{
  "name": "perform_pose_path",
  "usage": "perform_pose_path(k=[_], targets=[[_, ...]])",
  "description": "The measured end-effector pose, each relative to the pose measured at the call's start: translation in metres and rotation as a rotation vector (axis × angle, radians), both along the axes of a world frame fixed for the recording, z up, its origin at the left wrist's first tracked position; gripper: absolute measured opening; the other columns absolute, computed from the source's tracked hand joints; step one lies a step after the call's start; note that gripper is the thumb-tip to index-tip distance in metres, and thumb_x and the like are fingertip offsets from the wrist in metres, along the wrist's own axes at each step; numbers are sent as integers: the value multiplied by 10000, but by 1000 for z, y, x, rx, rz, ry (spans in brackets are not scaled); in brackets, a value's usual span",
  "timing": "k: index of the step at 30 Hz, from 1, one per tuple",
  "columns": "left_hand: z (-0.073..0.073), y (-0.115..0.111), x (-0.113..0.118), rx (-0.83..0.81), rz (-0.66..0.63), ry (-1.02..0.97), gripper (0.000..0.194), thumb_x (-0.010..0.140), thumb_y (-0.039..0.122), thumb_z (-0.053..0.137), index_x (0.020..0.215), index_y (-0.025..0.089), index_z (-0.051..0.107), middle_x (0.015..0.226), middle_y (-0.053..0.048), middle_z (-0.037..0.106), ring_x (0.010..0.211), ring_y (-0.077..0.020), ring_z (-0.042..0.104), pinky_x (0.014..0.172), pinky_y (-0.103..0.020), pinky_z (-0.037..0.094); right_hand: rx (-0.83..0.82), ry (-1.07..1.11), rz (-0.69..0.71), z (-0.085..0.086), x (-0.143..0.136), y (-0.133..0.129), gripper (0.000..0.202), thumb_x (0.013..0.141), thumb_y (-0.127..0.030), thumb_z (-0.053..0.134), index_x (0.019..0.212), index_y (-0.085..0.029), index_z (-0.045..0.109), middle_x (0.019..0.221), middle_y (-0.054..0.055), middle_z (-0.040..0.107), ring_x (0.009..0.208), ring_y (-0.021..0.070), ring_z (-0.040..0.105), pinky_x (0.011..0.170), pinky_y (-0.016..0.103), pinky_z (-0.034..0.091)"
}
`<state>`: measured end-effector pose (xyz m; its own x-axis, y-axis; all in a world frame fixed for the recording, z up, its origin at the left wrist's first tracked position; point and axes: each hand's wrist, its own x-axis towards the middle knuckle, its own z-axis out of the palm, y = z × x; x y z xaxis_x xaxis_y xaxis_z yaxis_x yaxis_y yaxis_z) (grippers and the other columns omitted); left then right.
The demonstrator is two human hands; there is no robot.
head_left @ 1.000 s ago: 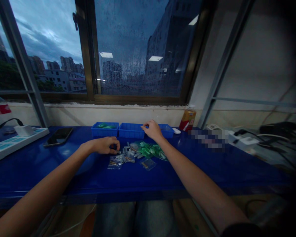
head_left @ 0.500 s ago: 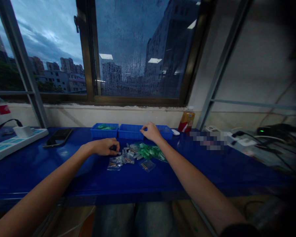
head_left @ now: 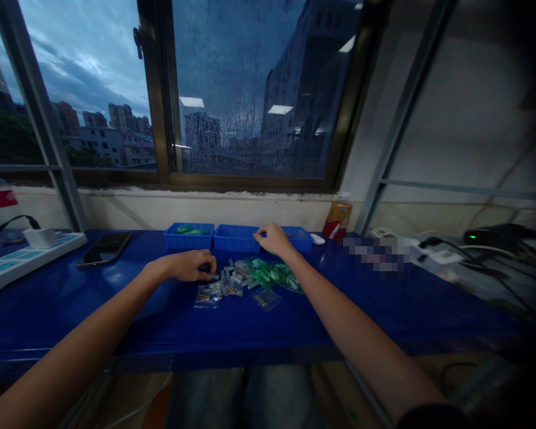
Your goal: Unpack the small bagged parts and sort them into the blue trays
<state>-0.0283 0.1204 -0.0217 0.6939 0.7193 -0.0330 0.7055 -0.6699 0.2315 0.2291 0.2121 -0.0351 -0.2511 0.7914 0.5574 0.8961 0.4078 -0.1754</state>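
- Nearest, my two knees (head_left: pixel 208 396) in jeans below the edge of one blue counter (head_left: pixel 161 330)
- Three small clear bags with gold-coloured pins lie at the front of the heap: a left bag (head_left: pixel 206 297), a middle bag (head_left: pixel 233 289), and a right bag (head_left: pixel 267 300) a little apart
- Just behind them, one pile of grey pieces (head_left: pixel 226 276), too jumbled to count, and against its right side one cluster of green pieces (head_left: pixel 270 273), also uncountable
- My left hand (head_left: pixel 190 265) is at the pile's left edge, fingers curled with a gap inside the curl, tips at one small grey piece; I cannot tell whether they grip it
- One phone (head_left: pixel 105 248) lies well to the left
- My right hand (head_left: pixel 274 239) is raised at the bins, fingers nearly together; I cannot tell if anything is between them
- Three blue bins in a row: the left bin (head_left: pixel 190 241) holds green pieces, then the middle bin (head_left: pixel 236 243), then the right bin (head_left: pixel 302 243), partly behind my hand
- One drink bottle (head_left: pixel 338 219) beyond, and one window (head_left: pixel 254 183)
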Motion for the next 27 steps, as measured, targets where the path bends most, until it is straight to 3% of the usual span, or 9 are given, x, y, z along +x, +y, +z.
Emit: perform_pose_path(k=[10,17,23,27], targets=[[-4,4,-2,-10,31,-6,185,792,300,484,905,173,556,928,-38,515,794,-139,506,718,-239,388,34,22,8,2,0,-4,313,814,-377,445,837,-177,684,799,74,609,819,184,536,756,261,376],[-6,5,-3,-13,39,-2,183,785,295,488,902,171,554,936,-40,515,796,-139,513,713,-238,387,-8,-78,-11,4,-1,-7,433,840,-441,370,770,-178,706,823,91,619,826,203,541,766,272,366],[-7,6,-3,25,24,-13,196,781,311,491,897,173,567,935,-43,546,792,-140,525,703,-231,390,1,-30,5,2,-2,-7,411,830,-455,390,783,-186,697,793,88,605,815,203,529,764,287,364],[-5,7,-2,102,108,-10,177,784,286,480,874,171,580,870,-43,605,753,-152,551,666,-236,387,95,53,-4,6,-5,-10,351,821,-397,431,737,-160,676,751,80,588,798,194,514,745,283,365]])
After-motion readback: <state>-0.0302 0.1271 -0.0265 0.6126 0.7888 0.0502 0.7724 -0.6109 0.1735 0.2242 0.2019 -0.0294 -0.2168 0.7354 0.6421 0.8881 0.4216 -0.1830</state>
